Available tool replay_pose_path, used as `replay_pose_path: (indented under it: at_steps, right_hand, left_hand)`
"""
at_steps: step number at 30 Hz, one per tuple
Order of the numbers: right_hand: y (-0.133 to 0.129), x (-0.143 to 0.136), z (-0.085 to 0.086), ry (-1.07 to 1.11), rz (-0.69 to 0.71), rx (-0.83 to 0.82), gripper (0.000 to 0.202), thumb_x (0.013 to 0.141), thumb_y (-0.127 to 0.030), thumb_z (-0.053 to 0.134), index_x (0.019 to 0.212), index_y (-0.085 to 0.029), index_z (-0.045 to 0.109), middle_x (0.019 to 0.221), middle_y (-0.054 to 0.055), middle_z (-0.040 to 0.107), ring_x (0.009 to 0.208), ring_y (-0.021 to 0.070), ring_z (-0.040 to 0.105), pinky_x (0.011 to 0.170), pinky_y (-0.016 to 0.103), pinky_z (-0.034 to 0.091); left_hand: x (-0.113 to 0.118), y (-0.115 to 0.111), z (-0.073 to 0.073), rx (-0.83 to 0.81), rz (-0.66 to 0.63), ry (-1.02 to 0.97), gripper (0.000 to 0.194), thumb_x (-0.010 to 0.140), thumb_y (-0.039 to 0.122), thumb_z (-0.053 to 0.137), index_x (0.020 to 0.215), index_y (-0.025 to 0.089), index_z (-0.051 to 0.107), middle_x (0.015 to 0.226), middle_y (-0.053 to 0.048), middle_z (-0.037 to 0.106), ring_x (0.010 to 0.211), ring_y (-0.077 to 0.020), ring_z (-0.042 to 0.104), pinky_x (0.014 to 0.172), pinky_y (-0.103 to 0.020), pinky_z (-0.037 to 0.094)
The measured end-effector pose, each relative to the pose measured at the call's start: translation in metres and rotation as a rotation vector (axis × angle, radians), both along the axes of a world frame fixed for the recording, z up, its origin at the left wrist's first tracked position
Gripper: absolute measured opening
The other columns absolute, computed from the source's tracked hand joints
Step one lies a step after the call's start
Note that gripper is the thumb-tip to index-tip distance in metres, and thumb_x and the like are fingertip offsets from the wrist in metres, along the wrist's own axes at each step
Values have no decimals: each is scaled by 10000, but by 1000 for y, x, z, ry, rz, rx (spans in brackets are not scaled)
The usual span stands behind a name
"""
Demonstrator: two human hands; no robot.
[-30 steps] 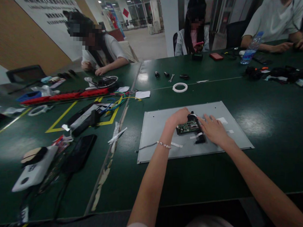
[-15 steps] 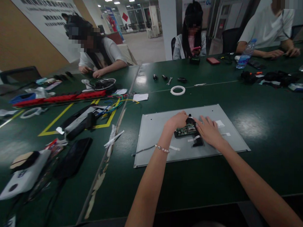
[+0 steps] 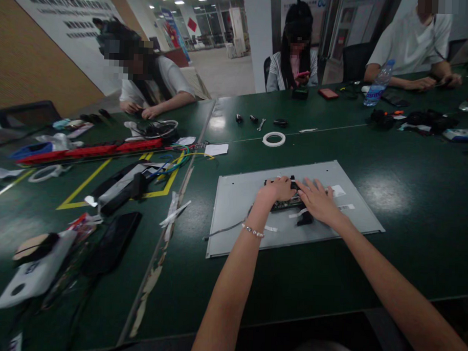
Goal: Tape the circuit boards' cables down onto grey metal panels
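Note:
A pale flat panel (image 3: 232, 211) lies in front of me with a green circuit board (image 3: 284, 204) on its middle. My left hand (image 3: 278, 188) is bent over the board's far left part, fingers together and closed on it; its fingertips are partly hidden. My right hand (image 3: 318, 200) lies palm down at the board's right side, with its fingers spread and the fingertips near its black far edge. Just below the board sits a black piece (image 3: 304, 218) with a white strip across it. From the board's left a thin grey cable (image 3: 224, 231) runs over the panel.
A white tape roll (image 3: 274, 139) and a small wrench (image 3: 261, 124) lie beyond the panel. To the left are a black phone (image 3: 114, 243), a white power bank (image 3: 34, 276) and a red strip (image 3: 112, 148). A water bottle (image 3: 378, 84) stands far right. Several people sit across the table.
My left hand has shifted slightly and flattened over the board, covering more of its left side. The cable by my left wrist shows more. My right hand stays nearly in place.

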State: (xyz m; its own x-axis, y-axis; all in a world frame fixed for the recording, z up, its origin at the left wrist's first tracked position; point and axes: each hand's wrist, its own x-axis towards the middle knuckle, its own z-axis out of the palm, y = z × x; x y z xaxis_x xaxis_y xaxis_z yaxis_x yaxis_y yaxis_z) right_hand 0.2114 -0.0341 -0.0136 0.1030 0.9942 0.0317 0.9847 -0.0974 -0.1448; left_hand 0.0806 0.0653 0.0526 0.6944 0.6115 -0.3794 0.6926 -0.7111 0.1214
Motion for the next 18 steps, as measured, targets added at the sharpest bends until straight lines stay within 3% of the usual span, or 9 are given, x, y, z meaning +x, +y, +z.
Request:
replay_pose_path:
  at_steps: [6,18]
  right_hand:
    - [1,2,0,59,-6,-24,561,978,-471,74,1489,-320,249,1527,18,202,1385,325,173,1022,669,193]
    - [1,3,1,104,-13,-32,561,978,-485,91,1476,-314,283,1527,18,202,1390,313,165,1035,659,176]
  left_hand:
    - [4,-10,0,-50,78,29,546,955,432,274,1427,159,305,1537,-141,215,1408,-305,205,1094,-615,169]
    - [6,-13,1,-51,97,12,537,951,400,282,1411,126,324,1522,-175,236,1399,-322,229,1074,-650,160]
